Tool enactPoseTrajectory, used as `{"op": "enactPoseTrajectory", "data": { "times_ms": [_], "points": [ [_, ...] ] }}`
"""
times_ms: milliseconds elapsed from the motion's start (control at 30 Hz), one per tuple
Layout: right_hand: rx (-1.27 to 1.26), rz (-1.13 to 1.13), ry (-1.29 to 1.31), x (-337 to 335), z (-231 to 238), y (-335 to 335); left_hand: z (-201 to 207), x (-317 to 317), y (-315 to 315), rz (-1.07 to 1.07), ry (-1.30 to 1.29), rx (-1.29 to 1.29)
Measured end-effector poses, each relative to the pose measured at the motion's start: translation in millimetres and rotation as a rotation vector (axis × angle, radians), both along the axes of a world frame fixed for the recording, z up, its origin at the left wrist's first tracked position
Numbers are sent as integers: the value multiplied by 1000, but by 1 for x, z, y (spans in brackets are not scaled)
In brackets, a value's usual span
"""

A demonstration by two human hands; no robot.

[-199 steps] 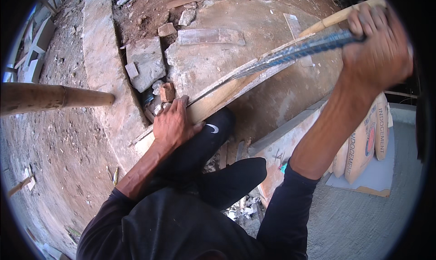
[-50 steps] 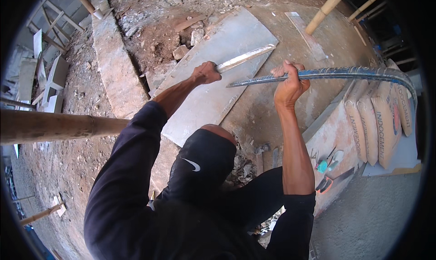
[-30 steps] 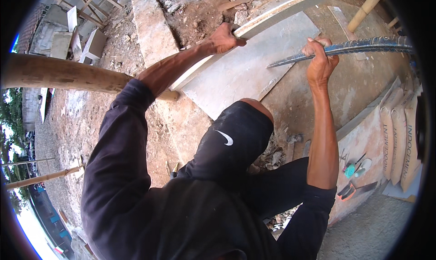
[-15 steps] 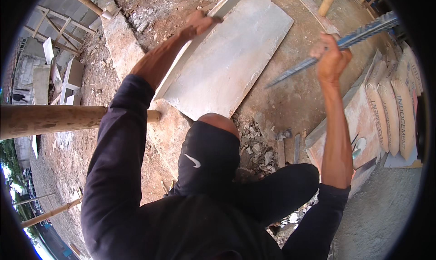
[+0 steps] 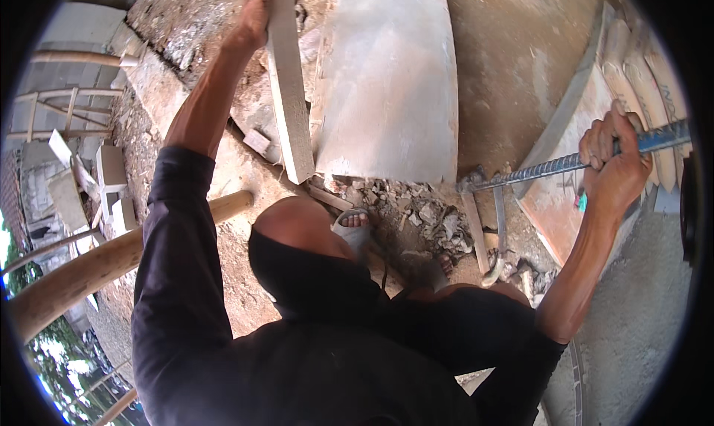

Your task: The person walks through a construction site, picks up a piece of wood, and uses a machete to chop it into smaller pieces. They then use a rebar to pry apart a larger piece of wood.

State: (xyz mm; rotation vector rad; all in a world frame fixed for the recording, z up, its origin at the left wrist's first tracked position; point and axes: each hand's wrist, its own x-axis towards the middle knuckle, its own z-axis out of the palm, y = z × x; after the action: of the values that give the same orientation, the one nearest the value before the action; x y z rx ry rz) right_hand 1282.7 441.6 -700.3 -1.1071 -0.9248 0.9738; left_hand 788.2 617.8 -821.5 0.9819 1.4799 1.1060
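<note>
My left hand (image 5: 257,17) grips the upper part of a pale squared timber (image 5: 287,91), which slants down toward me beside a wide grey-white panel (image 5: 387,76) lying on the ground. A gap shows between timber and panel. On the right, my right hand (image 5: 616,155) is closed round a bluish ribbed steel bar (image 5: 539,172). The bar points leftward, its tip by a hammer (image 5: 474,229) whose head it partly overlaps in view; whether they touch I cannot tell. Beside the hammer lies a curved metal bar (image 5: 499,221).
Broken rubble (image 5: 424,218) lies between the panel and my sandalled foot (image 5: 353,225). Stacked sacks (image 5: 639,84) stand at the right beside a stained board (image 5: 554,210). A bamboo pole (image 5: 97,270) crosses at the left, near white blocks (image 5: 111,173).
The timber has come away from the panel's left edge and moved left with my left hand. My right hand has moved right and lower, carrying the steel bar. My view has turned too.
</note>
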Motion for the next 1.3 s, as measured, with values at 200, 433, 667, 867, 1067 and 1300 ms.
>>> {"op": "enactPoseTrajectory", "data": {
  "times_ms": [200,433,667,867,1067,1300],
  "points": [
    [-5,-41,30,34,20,-36,-71,-15,19,53,-146,121],
    [-384,-82,-387,18,-21,-62,-111,68,25,146,304,-37],
    [-367,-67,-453,15,-36,-103,-128,106,16,-25,566,-174],
    [43,-137,-145,25,17,-87,-189,62,-73,-37,607,-321],
    [242,-401,10,13,33,-70,-185,129,-195,-66,675,-496],
    [185,-416,46,-18,4,-48,-240,124,-226,-260,549,-516]
  ]
}}
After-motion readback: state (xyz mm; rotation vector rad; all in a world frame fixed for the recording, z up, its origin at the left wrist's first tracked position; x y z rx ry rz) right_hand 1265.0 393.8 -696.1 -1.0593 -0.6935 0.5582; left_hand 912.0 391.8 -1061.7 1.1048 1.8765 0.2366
